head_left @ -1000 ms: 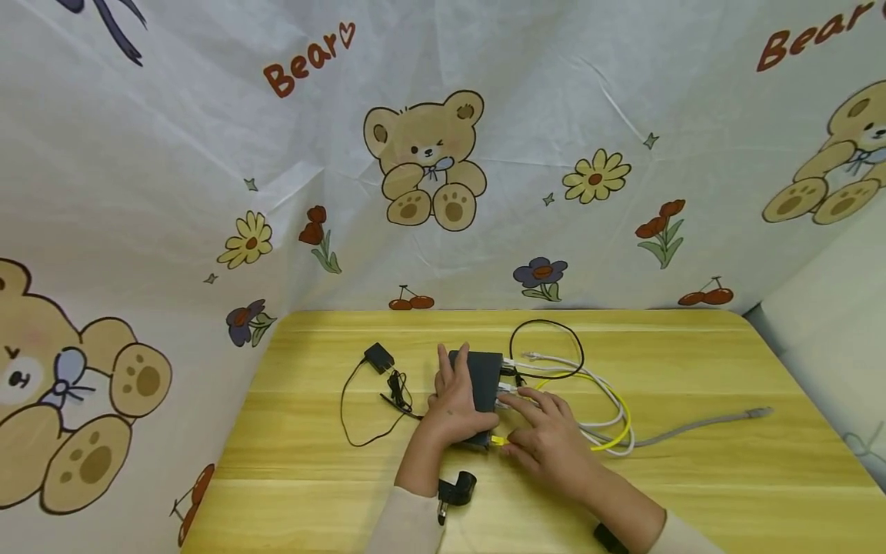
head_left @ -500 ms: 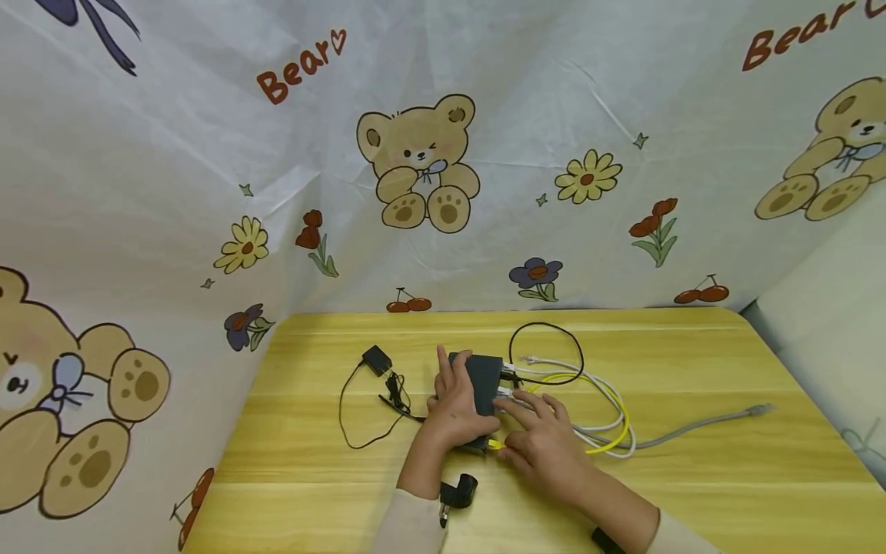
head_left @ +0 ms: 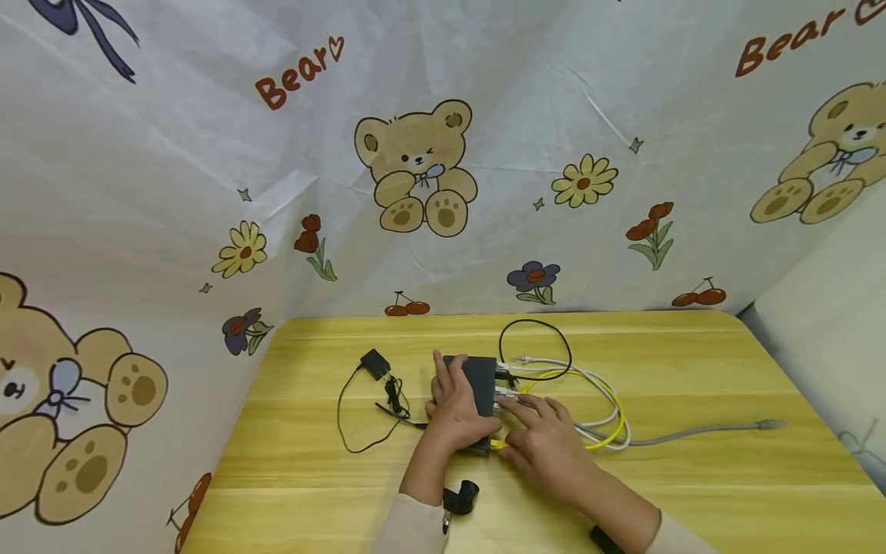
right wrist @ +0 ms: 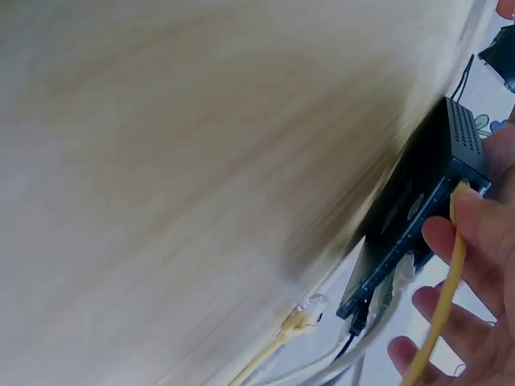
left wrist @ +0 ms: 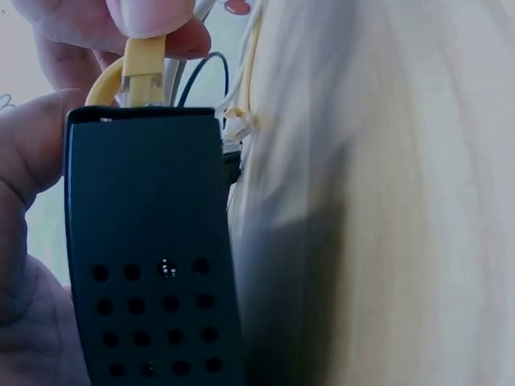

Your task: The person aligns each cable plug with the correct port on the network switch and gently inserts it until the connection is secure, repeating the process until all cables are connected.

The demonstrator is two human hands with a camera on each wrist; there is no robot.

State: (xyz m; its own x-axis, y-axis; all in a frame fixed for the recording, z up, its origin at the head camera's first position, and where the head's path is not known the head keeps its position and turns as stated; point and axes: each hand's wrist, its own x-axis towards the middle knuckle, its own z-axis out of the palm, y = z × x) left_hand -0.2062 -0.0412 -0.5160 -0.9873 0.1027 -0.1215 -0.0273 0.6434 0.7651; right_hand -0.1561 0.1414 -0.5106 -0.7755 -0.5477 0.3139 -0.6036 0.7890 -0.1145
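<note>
My left hand (head_left: 453, 408) lies across a black network switch (head_left: 482, 385) on the table, gripping it with the thumb at the port side and the fingers spread over the far side. The thumb and index finger of my right hand (head_left: 550, 442) pinch the yellow plug (left wrist: 145, 68) of an Ethernet cable right at the switch's end port. Its yellow cable (right wrist: 447, 301) runs down past my right palm in the right wrist view. White plugs (head_left: 503, 392) and a black lead sit in other ports along the same side.
White, yellow and grey cables loop right of the switch; the grey cable (head_left: 699, 429) stretches furthest. A loose yellow cable's clear plug (right wrist: 310, 310) shows below. At left lies a black power adapter (head_left: 374, 363) with coiled cord. A black angled plug (head_left: 461, 498) lies near my left wrist.
The head view has shifted slightly. The switch and its attached cables have moved a little left, and less of the yellow plug shows outside the port. Both hands keep their holds.
</note>
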